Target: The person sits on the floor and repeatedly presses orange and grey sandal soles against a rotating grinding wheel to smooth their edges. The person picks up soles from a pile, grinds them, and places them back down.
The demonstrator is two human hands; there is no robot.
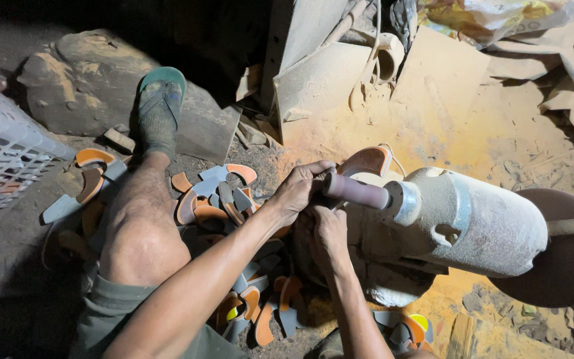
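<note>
The curved orange piece (367,161) sits at frame centre, pressed against the sanding drum (357,191) that projects from the dust-coated motor housing (473,223). The left hand (298,191) comes in from seven o'clock, fingers curled shut over the piece's near end. The right hand (329,237) rises from six o'clock, closed just below the drum; what it grips is hidden. Both forearms run nearly parallel, close together. At nine o'clock lies a heap of cut orange-and-grey pieces (214,199) beside the bent leg (137,226). A white plastic crate (4,153) borders the far nine o'clock edge. Dusty floor (499,133) lies open toward two o'clock.
</note>
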